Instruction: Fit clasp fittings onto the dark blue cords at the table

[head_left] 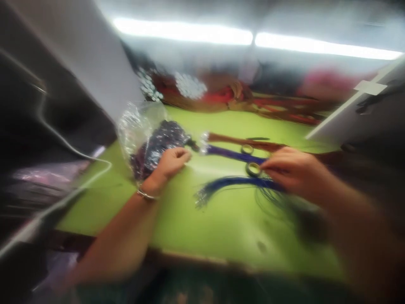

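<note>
My left hand (172, 162), with a bracelet at the wrist, is closed in a pinch beside a clear plastic bag (134, 122) of dark small parts (166, 137). Whatever lies between its fingertips is too blurred to make out. My right hand (292, 169) is closed, thumb and finger pinching the edge of a small roll of tape (253, 169). Another tape roll (247, 149) lies just behind it. Below the right hand runs a bundle of blue wires (234, 180). Purple wires (226, 153) and brown wires (229, 138) with whitish ends stretch out further back.
The green tabletop (202, 236) has a front edge near me. Red and brown wire bundles (221, 99) lie along the back under bright tube lights (186, 31). White panels stand left and right, and a pale cable (76, 154) hangs at the left.
</note>
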Tool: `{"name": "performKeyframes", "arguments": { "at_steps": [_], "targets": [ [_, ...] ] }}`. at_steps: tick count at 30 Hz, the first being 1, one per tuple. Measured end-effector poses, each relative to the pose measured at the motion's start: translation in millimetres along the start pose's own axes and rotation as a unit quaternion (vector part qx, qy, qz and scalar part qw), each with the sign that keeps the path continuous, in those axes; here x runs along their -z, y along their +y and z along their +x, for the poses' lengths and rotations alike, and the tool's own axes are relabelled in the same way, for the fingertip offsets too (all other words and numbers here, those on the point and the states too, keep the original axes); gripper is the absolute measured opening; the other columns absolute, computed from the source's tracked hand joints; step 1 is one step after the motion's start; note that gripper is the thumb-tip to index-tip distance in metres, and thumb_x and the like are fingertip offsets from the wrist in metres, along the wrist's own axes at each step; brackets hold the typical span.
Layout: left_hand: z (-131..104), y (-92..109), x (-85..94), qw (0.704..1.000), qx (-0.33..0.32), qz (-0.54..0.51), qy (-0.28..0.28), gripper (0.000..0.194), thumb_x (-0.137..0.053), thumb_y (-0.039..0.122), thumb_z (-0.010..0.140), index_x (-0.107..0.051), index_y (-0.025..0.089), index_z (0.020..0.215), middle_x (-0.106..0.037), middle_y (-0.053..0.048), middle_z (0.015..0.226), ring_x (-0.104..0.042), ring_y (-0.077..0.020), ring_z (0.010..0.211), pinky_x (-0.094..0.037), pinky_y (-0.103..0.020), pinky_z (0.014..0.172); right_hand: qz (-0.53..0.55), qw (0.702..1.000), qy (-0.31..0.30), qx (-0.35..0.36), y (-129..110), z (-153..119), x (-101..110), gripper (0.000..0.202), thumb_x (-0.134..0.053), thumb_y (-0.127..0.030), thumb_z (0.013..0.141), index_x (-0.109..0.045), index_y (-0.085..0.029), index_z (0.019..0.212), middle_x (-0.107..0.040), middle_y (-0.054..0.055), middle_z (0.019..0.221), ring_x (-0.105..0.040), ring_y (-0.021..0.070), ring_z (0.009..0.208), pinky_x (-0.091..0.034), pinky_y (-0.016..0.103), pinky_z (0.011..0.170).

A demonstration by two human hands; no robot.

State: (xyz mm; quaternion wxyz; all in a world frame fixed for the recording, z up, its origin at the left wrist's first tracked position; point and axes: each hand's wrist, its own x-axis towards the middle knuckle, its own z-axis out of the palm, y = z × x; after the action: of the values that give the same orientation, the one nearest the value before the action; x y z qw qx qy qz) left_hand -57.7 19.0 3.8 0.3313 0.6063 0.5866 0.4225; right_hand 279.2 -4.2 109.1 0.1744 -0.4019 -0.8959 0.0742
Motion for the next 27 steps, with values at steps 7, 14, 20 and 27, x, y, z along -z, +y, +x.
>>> {"name": "performKeyframes", "arguments": {
  "at_steps": [7, 14, 20, 27],
  "targets": [
    [12, -21, 14.7, 0.974, -0.025, 0.193, 0.116, 0.023, -0.050, 0.021, 0.077, -0.072, 0.018, 0.083, -0.071, -0.006, 0.079, -0.063, -0.0218, 0.079, -0.047, -0.034, 0.077, -0.047, 0.980, -0.194, -0.012, -51, 84, -110, 0.016, -0.053, -0.020, 0.076, -0.068, -0.019, 0.081, -0.063, 0.008, 0.086, -0.056, 0.0174, 0.074, -0.037, 0.026, 0.059],
    [17, -22, 0.6, 0.934, -0.093, 0.324, 0.115, 0.027, -0.050, 0.017, 0.078, -0.070, 0.014, 0.095, -0.064, -0.014, 0.094, -0.054, -0.0286, 0.094, -0.041, -0.042, 0.088, -0.013, 0.979, -0.205, 0.002, -40, 75, -123, 0.017, -0.050, -0.022, 0.079, -0.066, -0.019, 0.082, -0.061, 0.006, 0.087, -0.054, 0.0149, 0.073, -0.035, 0.023, 0.060],
    [23, -29, -2.4, 0.899, -0.125, 0.410, 0.094, 0.027, -0.045, 0.013, 0.080, -0.069, 0.013, 0.091, -0.061, -0.014, 0.089, -0.050, -0.0283, 0.090, -0.042, -0.041, 0.083, 0.002, 0.978, -0.206, 0.034, -42, 70, -121, 0.016, -0.049, -0.022, 0.080, -0.064, -0.020, 0.086, -0.059, 0.005, 0.090, -0.052, 0.0139, 0.072, -0.033, 0.023, 0.057],
    [21, -34, -1.5, 0.900, -0.161, 0.401, 0.059, 0.030, -0.042, 0.013, 0.083, -0.066, 0.014, 0.101, -0.063, -0.013, 0.098, -0.051, -0.0278, 0.099, -0.041, -0.041, 0.088, 0.050, 0.977, -0.206, 0.029, -43, 70, -123, 0.015, -0.050, -0.019, 0.079, -0.064, -0.017, 0.081, -0.062, 0.006, 0.086, -0.052, 0.0143, 0.072, -0.033, 0.024, 0.059]
  ]
}}
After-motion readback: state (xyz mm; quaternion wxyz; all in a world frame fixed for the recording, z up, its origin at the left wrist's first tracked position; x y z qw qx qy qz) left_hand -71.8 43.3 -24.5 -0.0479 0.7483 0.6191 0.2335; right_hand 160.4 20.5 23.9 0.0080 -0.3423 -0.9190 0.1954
